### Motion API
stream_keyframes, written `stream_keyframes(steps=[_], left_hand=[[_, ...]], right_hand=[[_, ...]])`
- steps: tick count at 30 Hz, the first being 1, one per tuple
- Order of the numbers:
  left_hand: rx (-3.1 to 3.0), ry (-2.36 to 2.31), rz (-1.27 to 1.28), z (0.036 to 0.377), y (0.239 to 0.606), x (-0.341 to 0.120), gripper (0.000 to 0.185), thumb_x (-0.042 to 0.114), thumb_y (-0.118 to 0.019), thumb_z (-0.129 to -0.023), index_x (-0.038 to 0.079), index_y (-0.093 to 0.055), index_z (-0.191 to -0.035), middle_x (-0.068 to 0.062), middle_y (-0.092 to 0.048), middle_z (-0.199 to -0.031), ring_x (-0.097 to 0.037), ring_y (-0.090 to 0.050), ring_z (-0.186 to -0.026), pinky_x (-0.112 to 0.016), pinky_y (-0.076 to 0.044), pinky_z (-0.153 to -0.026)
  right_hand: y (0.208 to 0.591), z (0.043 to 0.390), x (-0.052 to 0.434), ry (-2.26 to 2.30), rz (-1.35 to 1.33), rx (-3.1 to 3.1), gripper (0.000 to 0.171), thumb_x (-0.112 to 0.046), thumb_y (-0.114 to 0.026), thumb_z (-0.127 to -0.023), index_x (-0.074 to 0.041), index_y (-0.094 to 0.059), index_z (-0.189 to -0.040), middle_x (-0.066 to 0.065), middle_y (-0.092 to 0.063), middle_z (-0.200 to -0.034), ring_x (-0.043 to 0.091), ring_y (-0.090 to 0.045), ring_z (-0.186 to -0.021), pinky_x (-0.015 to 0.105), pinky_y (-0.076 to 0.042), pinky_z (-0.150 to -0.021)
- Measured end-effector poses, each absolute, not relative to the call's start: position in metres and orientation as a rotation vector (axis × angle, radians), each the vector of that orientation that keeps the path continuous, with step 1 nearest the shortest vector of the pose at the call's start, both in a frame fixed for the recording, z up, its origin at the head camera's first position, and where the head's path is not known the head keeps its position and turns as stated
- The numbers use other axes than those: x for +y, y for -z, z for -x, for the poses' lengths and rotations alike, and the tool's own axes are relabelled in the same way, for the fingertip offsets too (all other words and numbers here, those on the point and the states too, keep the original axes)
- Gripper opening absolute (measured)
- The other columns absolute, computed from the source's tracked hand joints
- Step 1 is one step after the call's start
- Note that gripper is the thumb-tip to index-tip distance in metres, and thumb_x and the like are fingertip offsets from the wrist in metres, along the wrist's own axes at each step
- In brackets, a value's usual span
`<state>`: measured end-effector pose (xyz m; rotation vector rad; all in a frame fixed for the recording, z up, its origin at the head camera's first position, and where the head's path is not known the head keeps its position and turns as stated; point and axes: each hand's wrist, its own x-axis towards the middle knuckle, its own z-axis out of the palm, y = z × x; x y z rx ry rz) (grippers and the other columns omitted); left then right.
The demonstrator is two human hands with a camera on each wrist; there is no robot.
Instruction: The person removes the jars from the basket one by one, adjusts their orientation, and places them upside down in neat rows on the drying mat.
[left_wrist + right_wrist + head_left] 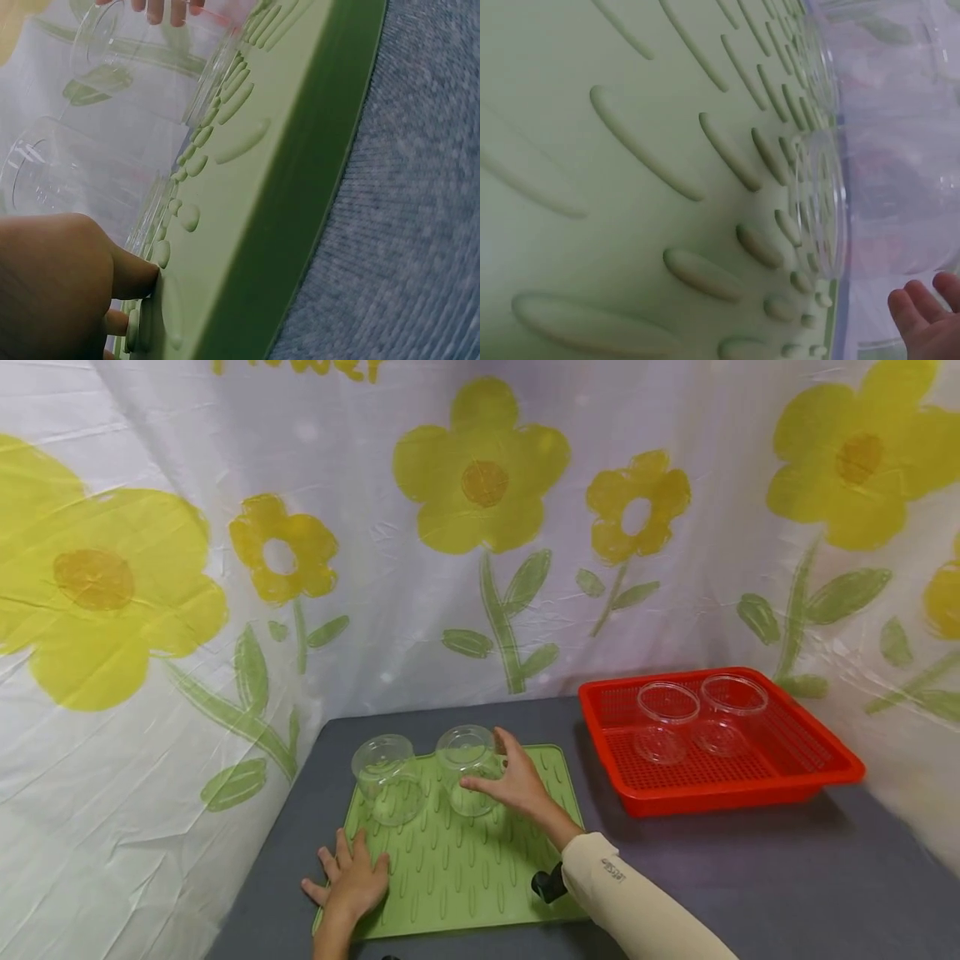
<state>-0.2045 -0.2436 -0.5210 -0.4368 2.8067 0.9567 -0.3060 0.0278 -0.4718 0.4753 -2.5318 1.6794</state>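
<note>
Two clear plastic jars stand rim-down on a green ribbed mat [450, 877]. My right hand [517, 781] is at the right-hand jar [467, 768], thumb in front and fingers spread along its right side. In the right wrist view, the fingertips [906, 311] appear beside this jar [892, 202]; firm contact cannot be made out. The left-hand jar [387, 781] stands a little apart from it. On the mat's left edge rests my left hand [354, 881], its fingers spread and holding nothing. The left wrist view shows its thumb [135, 274] against the mat.
At the right of the dark grey table [720, 877] is a red perforated basket [742, 795]. Inside it, two clear jars [667, 706] stand rim-up. A flower-printed curtain [360, 568] hangs behind. A black object [550, 883] is at my right wrist.
</note>
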Motion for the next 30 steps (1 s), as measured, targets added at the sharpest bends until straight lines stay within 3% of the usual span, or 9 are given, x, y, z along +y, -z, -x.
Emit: stream_keyframes(steps=[9, 16, 20, 26, 30], left_hand=[[2.798, -0.967, 0.427, 0.201, 0.525, -0.246, 0.075, 0.036, -0.045, -0.105, -0.004, -0.014, -0.16, -0.032, 0.018, -0.164, -0.061, 0.028, -0.144, -0.08, 0.032, -0.098], [2.834, -0.939, 0.398, 0.204, 0.521, -0.244, 0.073, 0.033, -0.043, -0.106, -0.005, -0.014, -0.16, -0.033, 0.016, -0.164, -0.061, 0.025, -0.145, -0.081, 0.029, -0.1], [2.833, -0.927, 0.4, 0.204, 0.519, -0.245, 0.073, 0.034, -0.043, -0.106, -0.005, -0.013, -0.16, -0.033, 0.015, -0.164, -0.062, 0.024, -0.145, -0.082, 0.029, -0.1], [2.824, -0.949, 0.398, 0.202, 0.517, -0.244, 0.074, 0.035, -0.044, -0.105, -0.006, -0.014, -0.159, -0.034, 0.015, -0.164, -0.063, 0.025, -0.144, -0.082, 0.028, -0.101], [2.817, -0.954, 0.397, 0.201, 0.516, -0.243, 0.075, 0.036, -0.045, -0.105, -0.006, -0.014, -0.159, -0.035, 0.015, -0.163, -0.063, 0.025, -0.144, -0.082, 0.028, -0.1]], right_hand=[[0.461, 0.303, 0.053, -1.67, -0.556, -2.297, 0.087, -0.024, -0.086, -0.084, -0.005, -0.039, -0.154, 0.018, -0.051, -0.151, 0.038, -0.05, -0.139, 0.057, -0.046, -0.109], [0.452, 0.307, 0.088, -1.628, -0.504, -2.148, 0.072, -0.02, -0.085, -0.085, -0.011, -0.05, -0.147, 0.013, -0.06, -0.141, 0.032, -0.057, -0.131, 0.053, -0.049, -0.106], [0.44, 0.306, 0.102, -1.627, -0.475, -2.051, 0.065, -0.012, -0.083, -0.086, -0.003, -0.053, -0.143, 0.02, -0.063, -0.135, 0.039, -0.059, -0.125, 0.059, -0.048, -0.104], [0.437, 0.315, 0.131, -1.565, -0.382, -2.008, 0.051, -0.016, -0.084, -0.086, -0.007, -0.062, -0.131, 0.016, -0.069, -0.121, 0.032, -0.063, -0.112, 0.036, -0.053, -0.09], [0.436, 0.318, 0.151, -1.534, -0.32, -2.01, 0.04, -0.017, -0.083, -0.087, -0.005, -0.067, -0.122, 0.018, -0.07, -0.117, 0.031, -0.064, -0.105, 0.036, -0.052, -0.088]])
